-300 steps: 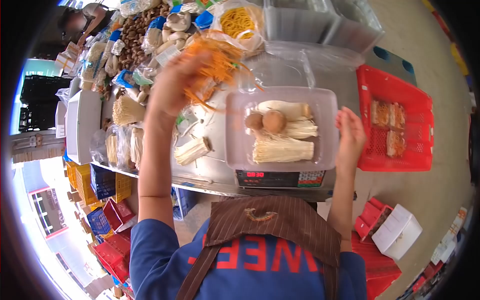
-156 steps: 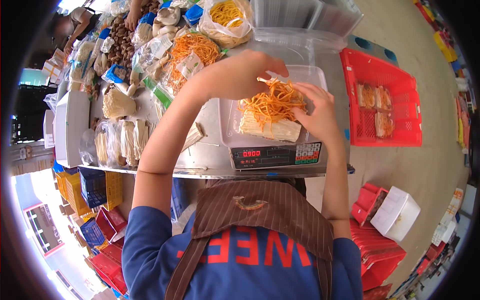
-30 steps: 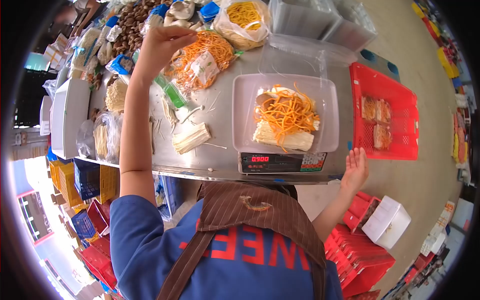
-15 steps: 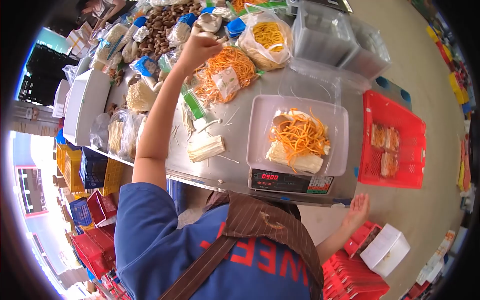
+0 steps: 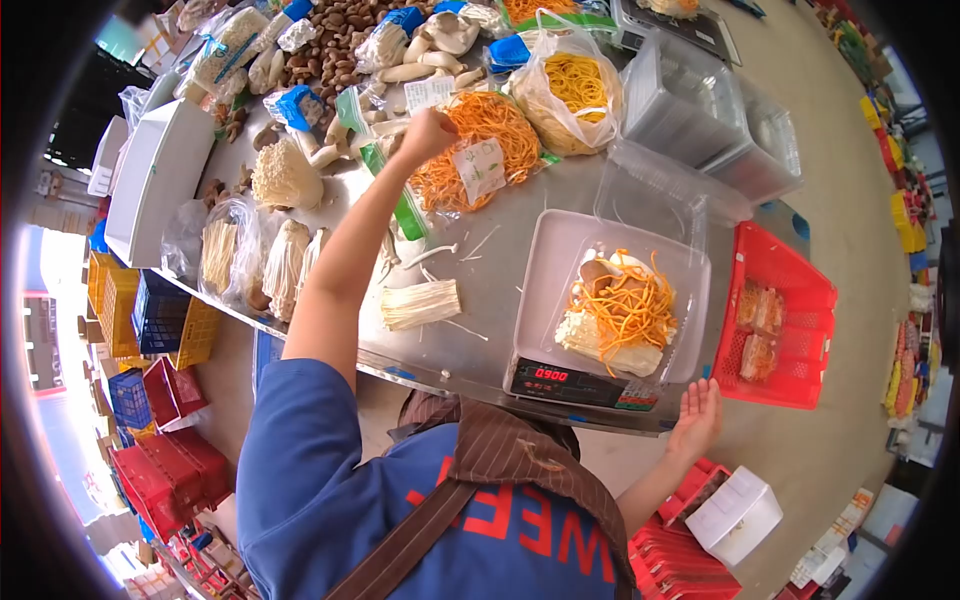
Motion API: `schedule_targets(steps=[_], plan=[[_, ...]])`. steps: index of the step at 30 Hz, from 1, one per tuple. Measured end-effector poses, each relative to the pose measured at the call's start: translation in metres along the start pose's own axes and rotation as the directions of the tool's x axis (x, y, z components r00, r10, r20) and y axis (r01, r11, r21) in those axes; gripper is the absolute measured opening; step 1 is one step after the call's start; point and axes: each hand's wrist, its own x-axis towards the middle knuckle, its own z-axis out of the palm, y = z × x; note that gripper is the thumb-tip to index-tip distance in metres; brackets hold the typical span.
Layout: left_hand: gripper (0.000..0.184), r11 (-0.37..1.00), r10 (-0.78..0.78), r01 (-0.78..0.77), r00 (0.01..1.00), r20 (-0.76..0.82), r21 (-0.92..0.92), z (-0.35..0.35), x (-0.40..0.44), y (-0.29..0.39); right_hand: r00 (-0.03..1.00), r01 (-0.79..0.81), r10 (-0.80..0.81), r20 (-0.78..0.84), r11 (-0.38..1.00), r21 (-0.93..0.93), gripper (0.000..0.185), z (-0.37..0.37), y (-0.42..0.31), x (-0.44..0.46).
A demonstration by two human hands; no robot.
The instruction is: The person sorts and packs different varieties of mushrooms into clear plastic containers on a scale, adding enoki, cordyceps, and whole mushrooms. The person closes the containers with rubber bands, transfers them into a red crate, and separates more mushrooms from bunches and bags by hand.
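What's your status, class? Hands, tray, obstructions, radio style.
Left hand over bagged orange strands, grip unclear. Right hand open, empty. Loaded tray on scale, display 0.900. Clear plastic by tray's far edge.

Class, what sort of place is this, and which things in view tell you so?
Probably a food packing room: a scale weighs mushrooms, clear plastic tubs stand stacked, and small packs lie in a red crate.

Red 0.900 on the scale display [image 5: 544,376], upside-down red letters WEE on the blue shirt [image 5: 300,440]
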Motion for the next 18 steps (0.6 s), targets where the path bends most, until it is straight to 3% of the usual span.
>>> schedule_targets(steps=[1,3,8,9,13,18], plan=[[0.017,0.995,0.016,-0.015,1.000,0.012,-0.103,-0.015,-0.001,0.006,1.000,0.002,-0.002,-0.005,1.000,-0.001,0.031,-0.001,0.001,-0.001],[0.014,0.998,0.019,-0.022,0.999,-0.038,-0.065,-0.043,-0.005,0.020,0.999,-0.013,0.013,-0.031,1.000,0.012,0.031,-0.001,0.004,-0.004],[0.012,0.972,0.125,-0.146,0.985,-0.118,-0.184,-0.089,0.003,0.024,0.998,-0.041,0.041,-0.058,0.999,0.002,0.033,-0.007,0.014,-0.003],[0.012,0.980,-0.012,-0.001,0.998,-0.065,-0.201,-0.103,-0.005,0.042,0.997,-0.047,0.047,-0.065,0.999,-0.001,0.034,-0.006,0.014,-0.003],[0.013,0.865,0.111,-0.095,0.994,0.004,-0.492,-0.126,-0.024,0.086,0.995,-0.051,0.054,-0.089,0.998,0.039,0.033,0.001,0.011,-0.005],[0.013,0.730,0.308,-0.156,0.944,0.117,-0.665,-0.120,-0.063,0.180,0.996,-0.052,0.056,-0.071,0.997,0.061,0.033,-0.007,0.011,0.002]])
